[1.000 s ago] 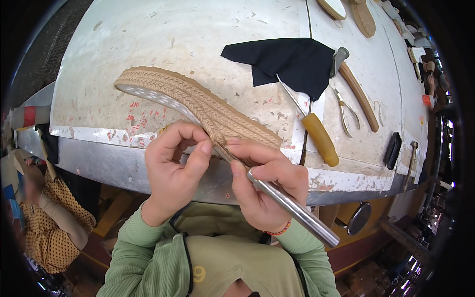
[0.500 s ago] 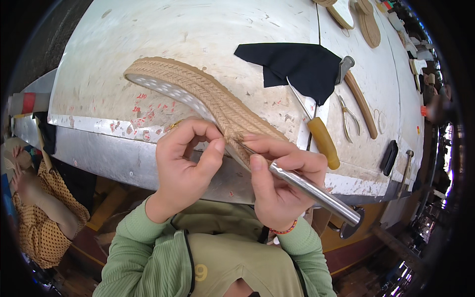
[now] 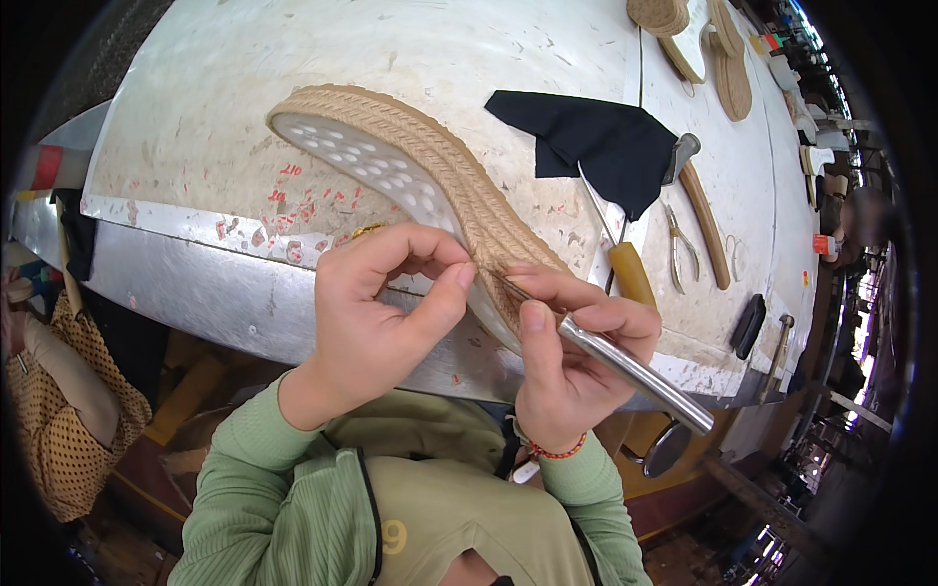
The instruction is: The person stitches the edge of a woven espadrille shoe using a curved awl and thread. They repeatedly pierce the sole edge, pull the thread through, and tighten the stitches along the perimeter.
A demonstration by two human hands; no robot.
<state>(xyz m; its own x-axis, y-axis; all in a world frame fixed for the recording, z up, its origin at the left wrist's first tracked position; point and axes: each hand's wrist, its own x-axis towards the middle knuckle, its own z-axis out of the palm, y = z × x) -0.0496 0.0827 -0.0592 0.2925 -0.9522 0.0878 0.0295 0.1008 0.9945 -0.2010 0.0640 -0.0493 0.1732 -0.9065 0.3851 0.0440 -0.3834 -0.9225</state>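
Note:
A long shoe sole [image 3: 415, 122] with a tan braided rope edge and a white dimpled underside is tipped on its side at the table's near edge. My left hand [image 3: 386, 313] pinches at the sole's lower side, thumb and forefinger together; whatever is between them is too small to make out. My right hand [image 3: 586, 366] grips an awl-like tool [image 3: 650, 381] with a thick shiny metal handle. Its thin tip points at the braid beside my left fingertips, while the right fingers touch the braid's edge.
Right of the sole lie a black cloth [image 3: 606, 137], a yellow-handled pointed tool [image 3: 632, 273], a hammer [image 3: 705, 220], pliers [image 3: 681, 249] and a black object [image 3: 748, 327]. More soles [image 3: 731, 83] are at the far right. A person in a dotted garment [image 3: 73, 420] sits at left.
The view has shifted slightly. My hands and the sole have moved a little right, and my right hand now covers part of the yellow handle. Both hands keep their holds.

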